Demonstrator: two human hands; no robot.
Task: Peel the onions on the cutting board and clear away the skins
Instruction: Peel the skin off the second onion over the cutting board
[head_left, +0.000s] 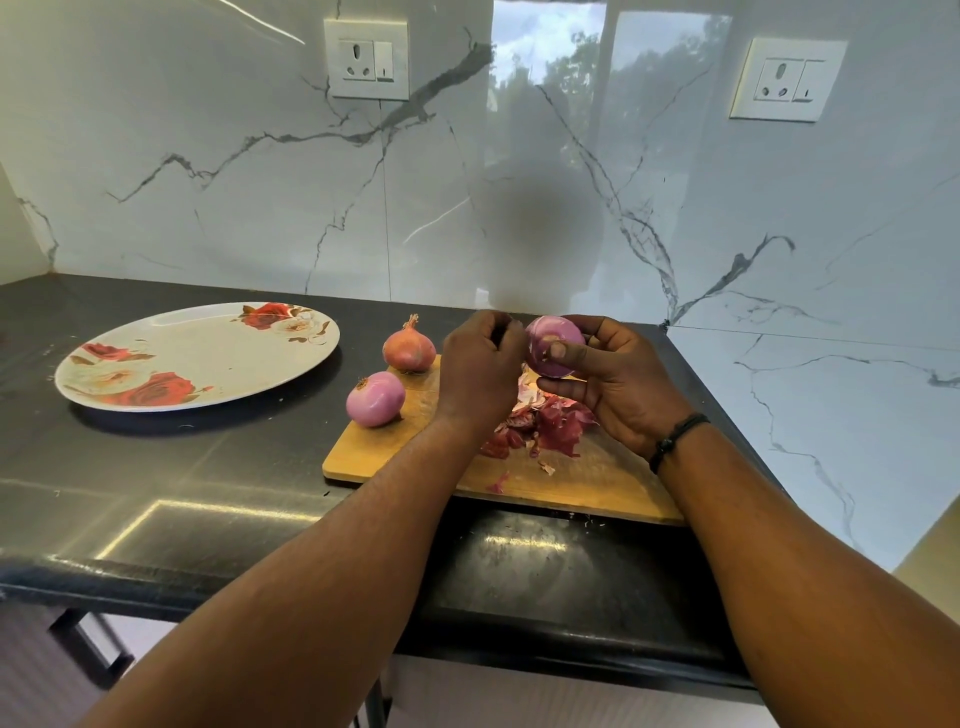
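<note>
Home kitchen, black counter (156, 467), marble backsplash (260, 208), wall sockets (366, 60)

Both forearms stretched fwd & converging, R hand (618, 384) raised palm-up w/ thumb across front of a purple onion (554, 345) cupped in curled fingers, dark band on R wrist, L hand (480, 371) knuckles-up just beside it, fingers curled in at onion's L edge.
</note>
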